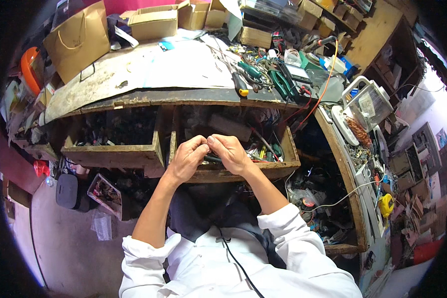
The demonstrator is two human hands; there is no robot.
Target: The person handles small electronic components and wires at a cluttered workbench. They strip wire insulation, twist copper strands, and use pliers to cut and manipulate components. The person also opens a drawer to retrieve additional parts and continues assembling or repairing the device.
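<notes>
My left hand (188,157) and my right hand (230,153) meet at their fingertips over the front of an open wooden drawer (243,171), both with fingers curled and pinched. A dark, slim item (212,158) shows just below the fingers; what exactly they grip is hidden. The drawer holds jumbled tools, wires and a greyish block (229,125). A second open drawer (109,148), full of small dark parts, sits to the left.
Above, the worktop holds white sheets (184,64), screwdrivers (241,84), pliers and cables. A paper bag (75,43) and cardboard boxes (154,25) line the back. At right are a plastic machine (367,109), a yellow tape measure (386,204) and clutter. A bin (69,191) stands lower left.
</notes>
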